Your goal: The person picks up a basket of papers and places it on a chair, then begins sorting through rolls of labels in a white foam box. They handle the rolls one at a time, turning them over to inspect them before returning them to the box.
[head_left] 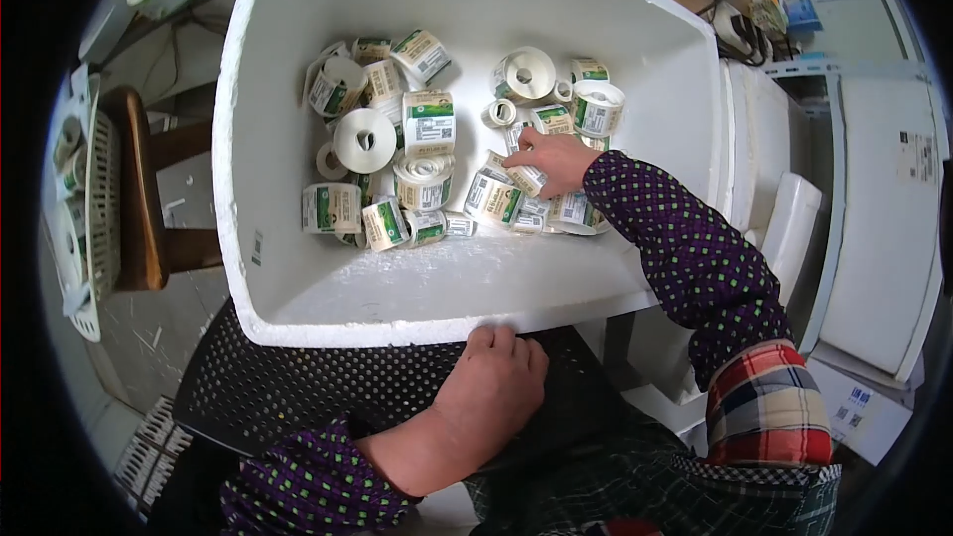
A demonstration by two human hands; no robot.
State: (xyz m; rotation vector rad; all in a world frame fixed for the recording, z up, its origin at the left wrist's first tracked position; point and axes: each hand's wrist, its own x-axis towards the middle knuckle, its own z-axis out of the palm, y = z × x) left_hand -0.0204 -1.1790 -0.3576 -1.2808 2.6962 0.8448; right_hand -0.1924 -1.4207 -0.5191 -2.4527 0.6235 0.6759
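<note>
Right hand (558, 163): fingers clamped on a label roll (527, 180), thumb and fingertips at its edge. The roll lies tilted in the right-hand heap inside the white foam box (228, 139).

Left hand (493, 387): fingers curled and together against the near rim, thumb hidden; I cannot tell whether they pinch it. The near wall stands between these fingers and the rolls.

Around my right fingers the heap is tight. A wide roll (492, 200) sits just to their near left. Beyond them are a small ring roll (498, 113) and, farther, a large roll (524, 72), open core showing. Beyond and to the right, another roll (598, 109). Nearer me, a further roll (573, 210) is partly covered by my hand. These neighbours crowd the held roll on most sides. My sleeve (685, 233) crosses the box's right rim and hides part of it.

Well to the left of my right fingers, across bare box floor, is a second heap (428, 124) of rolls, some upright, some on their sides.

Outside the box: black perforated seat (298, 387) left of my left fingers; farther left, a wooden chair (132, 189) and a white basket (102, 208) holding more rolls.
</note>
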